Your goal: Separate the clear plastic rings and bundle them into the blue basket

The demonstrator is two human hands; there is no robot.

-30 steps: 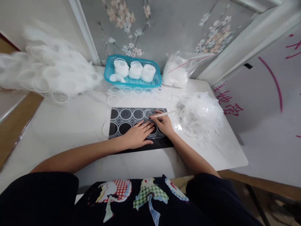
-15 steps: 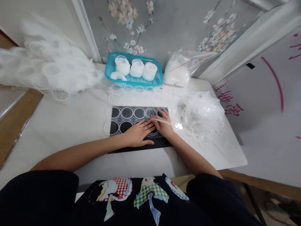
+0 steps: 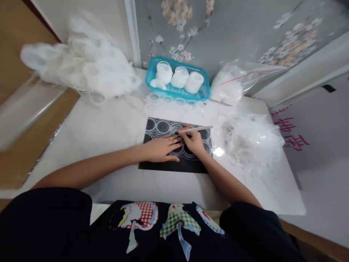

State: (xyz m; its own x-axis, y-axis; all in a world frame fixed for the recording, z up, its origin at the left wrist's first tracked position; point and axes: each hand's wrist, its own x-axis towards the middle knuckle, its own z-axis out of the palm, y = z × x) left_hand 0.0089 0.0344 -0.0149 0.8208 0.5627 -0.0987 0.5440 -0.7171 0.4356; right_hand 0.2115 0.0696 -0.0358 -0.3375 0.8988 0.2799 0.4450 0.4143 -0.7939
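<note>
A black mat [image 3: 174, 166] lies on the white table under a clear plastic sheet of joined rings [image 3: 163, 126]. My left hand [image 3: 160, 148] rests flat across the sheet, its fingers stretched towards the right. Beside its fingertips, my right hand [image 3: 194, 142] pinches a thin, pale stick [image 3: 200, 128], whose outer end points right. One end of the stick is at a ring near the middle of the sheet; the fingers partly hide this spot. Whether the tip touches the ring I cannot tell.
Behind the mat stands a blue basket [image 3: 206, 95] with several stacks of white rings [image 3: 180, 77]. A zip bag of white pieces [image 3: 227, 87] is to its right. Clear plastic scraps [image 3: 251, 140] lie at the right, and a large heap of ringed sheets [image 3: 95, 69] at the back left.
The view has shifted, so the table's things appear further right. My right hand's fingers have drawn together around the stick, which now shows clearly. My left hand stays flat on the sheet.
</note>
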